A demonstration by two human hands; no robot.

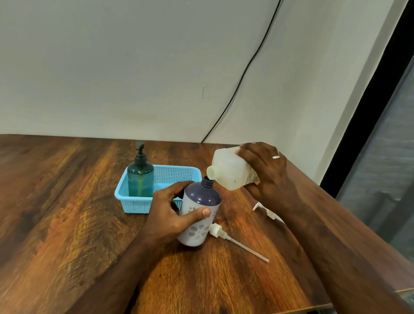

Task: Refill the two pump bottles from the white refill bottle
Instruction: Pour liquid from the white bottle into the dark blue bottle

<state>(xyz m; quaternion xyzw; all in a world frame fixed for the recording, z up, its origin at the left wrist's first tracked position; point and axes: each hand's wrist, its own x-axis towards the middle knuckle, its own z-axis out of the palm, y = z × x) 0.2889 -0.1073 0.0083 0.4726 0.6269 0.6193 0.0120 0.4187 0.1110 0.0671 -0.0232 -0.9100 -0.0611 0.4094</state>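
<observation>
**Refill spout at the open neck of the purple bottle**

I see my right hand (264, 176) wrapped round the base end of the white refill bottle (232, 170), fingers over its top, thumb under. The bottle is tipped, long axis running from the hand down and left, spout just above and touching or nearly touching the open neck of the purple bottle (199, 213); can't tell which. No stream visible.

My left hand (172, 211) grips the purple bottle round its waist, thumb across the front. It stands on the tabletop (48, 206) near the middle, leaning a bit toward the spout.

Its pump (231, 240) lies on the tabletop just right of it, tube pointing toward the near-right edge. A second white pump (266, 211) lies partly hidden under my right wrist.

The green bottle (140, 176), pump on, stands in the blue basket (174, 176) behind, toward the far edge.

Judgement: the pour depends on keeping spout over neck; right hand tilts more, left steadies.
</observation>
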